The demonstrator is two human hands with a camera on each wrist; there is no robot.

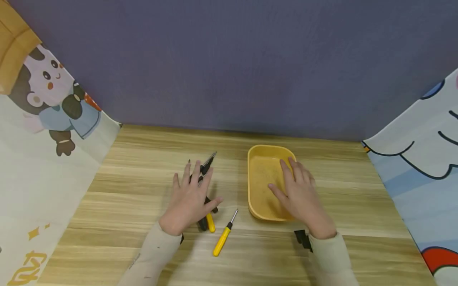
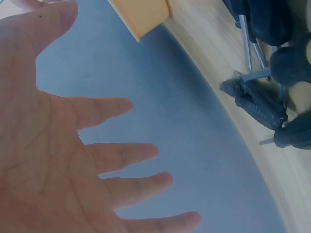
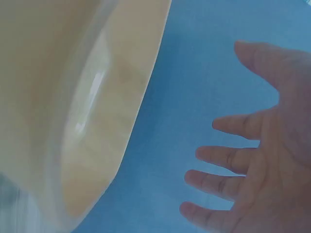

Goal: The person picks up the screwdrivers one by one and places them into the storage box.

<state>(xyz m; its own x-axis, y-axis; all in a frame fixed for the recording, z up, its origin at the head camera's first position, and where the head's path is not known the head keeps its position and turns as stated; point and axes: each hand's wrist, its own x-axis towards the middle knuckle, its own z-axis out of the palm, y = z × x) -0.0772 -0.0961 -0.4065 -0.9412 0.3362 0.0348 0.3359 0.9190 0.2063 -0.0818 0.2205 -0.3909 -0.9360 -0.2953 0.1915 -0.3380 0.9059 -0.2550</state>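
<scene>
My left hand (image 1: 187, 200) is spread flat above a cluster of screwdrivers, its fingers straight and holding nothing. Dark handles and thin metal shafts of several screwdrivers (image 2: 272, 24) show in the left wrist view; the hand partly hides the cluster in the head view. One yellow-handled screwdriver (image 1: 222, 240) lies by itself, tip pointing away, between the hands. Over the right side of a yellow plastic bin (image 1: 253, 178) hovers my right hand (image 1: 302, 198), fingers spread and grasping nothing. In the right wrist view the bin's wall (image 3: 131, 82) stands apart from the fingers.
The things rest on a wood-grain table (image 1: 143, 159). A dark blue-grey panel (image 1: 229, 67) rises behind it. Printed cartoon panels (image 1: 53, 167) flank both sides. A black strap piece (image 1: 303, 239) shows at the right wrist.
</scene>
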